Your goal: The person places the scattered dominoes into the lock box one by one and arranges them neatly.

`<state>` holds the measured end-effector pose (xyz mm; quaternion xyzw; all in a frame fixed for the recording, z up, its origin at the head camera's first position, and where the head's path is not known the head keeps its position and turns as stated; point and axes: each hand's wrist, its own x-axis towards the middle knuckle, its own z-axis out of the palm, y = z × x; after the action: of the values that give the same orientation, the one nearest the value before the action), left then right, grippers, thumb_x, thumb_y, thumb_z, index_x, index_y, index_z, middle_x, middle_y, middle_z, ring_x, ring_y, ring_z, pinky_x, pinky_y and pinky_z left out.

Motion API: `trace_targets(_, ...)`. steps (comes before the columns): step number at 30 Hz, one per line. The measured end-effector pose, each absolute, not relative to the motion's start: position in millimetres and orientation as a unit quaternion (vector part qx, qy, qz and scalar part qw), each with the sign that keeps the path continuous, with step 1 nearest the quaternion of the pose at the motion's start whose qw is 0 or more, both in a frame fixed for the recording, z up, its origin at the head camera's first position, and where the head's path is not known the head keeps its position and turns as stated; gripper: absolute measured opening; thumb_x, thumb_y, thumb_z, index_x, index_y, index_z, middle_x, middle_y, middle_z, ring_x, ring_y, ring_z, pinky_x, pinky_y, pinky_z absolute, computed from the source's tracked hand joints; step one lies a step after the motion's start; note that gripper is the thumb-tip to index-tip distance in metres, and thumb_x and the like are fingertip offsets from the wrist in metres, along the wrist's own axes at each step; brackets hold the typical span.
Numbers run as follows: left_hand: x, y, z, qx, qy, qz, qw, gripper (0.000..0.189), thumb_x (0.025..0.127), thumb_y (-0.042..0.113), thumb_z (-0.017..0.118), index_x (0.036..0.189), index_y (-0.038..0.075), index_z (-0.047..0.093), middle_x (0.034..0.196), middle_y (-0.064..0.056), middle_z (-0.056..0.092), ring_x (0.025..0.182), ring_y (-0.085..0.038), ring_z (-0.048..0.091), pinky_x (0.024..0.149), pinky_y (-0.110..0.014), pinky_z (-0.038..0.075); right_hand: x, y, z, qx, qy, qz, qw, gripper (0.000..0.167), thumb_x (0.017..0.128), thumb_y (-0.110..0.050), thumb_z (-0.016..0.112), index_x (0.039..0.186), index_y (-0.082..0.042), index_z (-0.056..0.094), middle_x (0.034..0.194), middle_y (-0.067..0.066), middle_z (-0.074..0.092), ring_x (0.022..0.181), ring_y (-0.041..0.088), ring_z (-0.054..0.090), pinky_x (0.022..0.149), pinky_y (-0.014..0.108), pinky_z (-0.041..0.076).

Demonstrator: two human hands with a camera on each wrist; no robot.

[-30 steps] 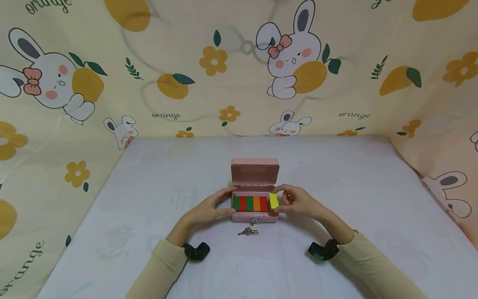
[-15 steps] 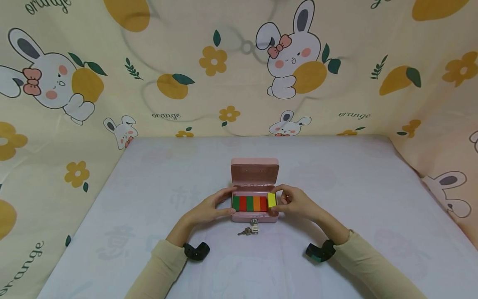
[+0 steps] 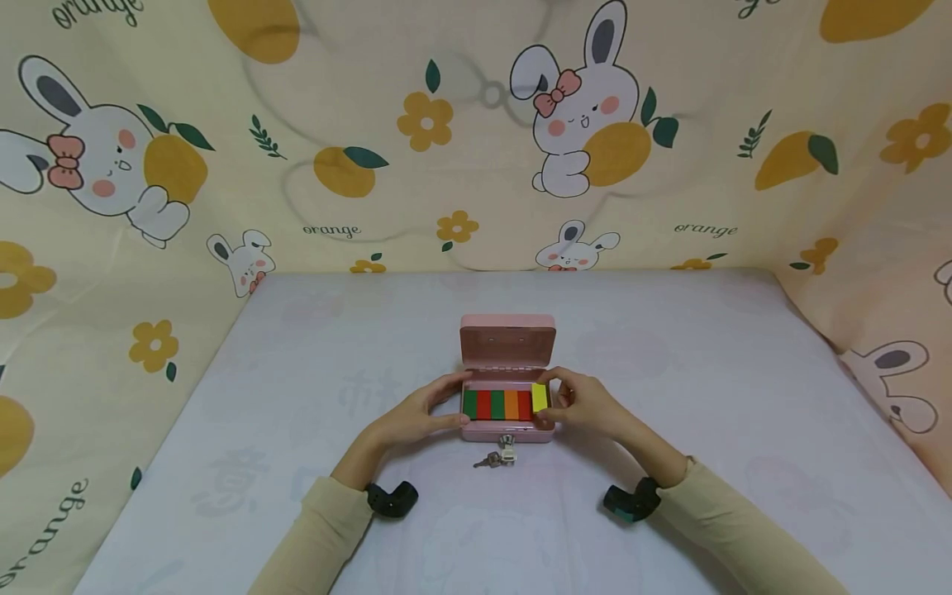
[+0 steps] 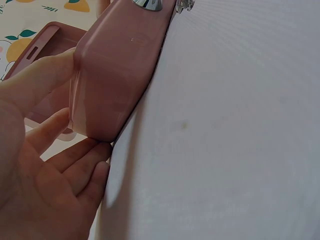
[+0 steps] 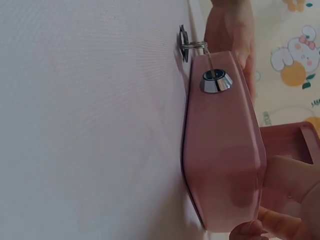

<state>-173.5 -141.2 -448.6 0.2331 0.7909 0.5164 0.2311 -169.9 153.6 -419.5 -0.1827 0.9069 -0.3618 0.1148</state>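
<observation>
In the head view a pink metal cash box (image 3: 487, 433) stands on the table with its lid (image 3: 508, 347) raised. A row of green, red and orange blocks (image 3: 497, 405) fills most of the inside. At the right end, a yellow block (image 3: 540, 397) is pinched between the thumb and fingers of my right hand (image 3: 595, 406), its top still above the row. My left hand (image 3: 409, 415) holds the box's left end. In the left wrist view its thumb lies at the rim, other fingers along the side. The right wrist view hides the yellow block behind the box wall.
Keys (image 3: 488, 460) hang from the lock (image 5: 216, 81) on the box front and lie by the table surface. The white-covered table (image 3: 357, 330) extends around the box. A cloth backdrop (image 3: 476, 190) with rabbits and oranges rises behind and at the sides.
My right hand has moved slightly left with the yellow block, bringing it over the box's right end beside the red block. The left hand and box have stayed put.
</observation>
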Motion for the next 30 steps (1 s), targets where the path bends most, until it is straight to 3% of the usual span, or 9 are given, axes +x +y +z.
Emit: trace_targets(30, -174.5, -141.5, -449.2, 0.24, 0.785, 0.523, 0.229, 0.069, 0.092, 0.02, 0.065, 0.151, 0.018, 0.03, 0.162, -0.008, 0.025, 0.15, -0.033, 0.024, 0.124, -0.053, 0.02, -172.0, 140.2, -416.8, -0.134, 0.936, -0.283, 0.158, 0.043, 0.079, -0.017, 0.076, 0.116, -0.009, 0.056, 0.074, 0.007, 0.056, 0.068, 0.017, 0.048, 0.057, 0.023, 0.037)
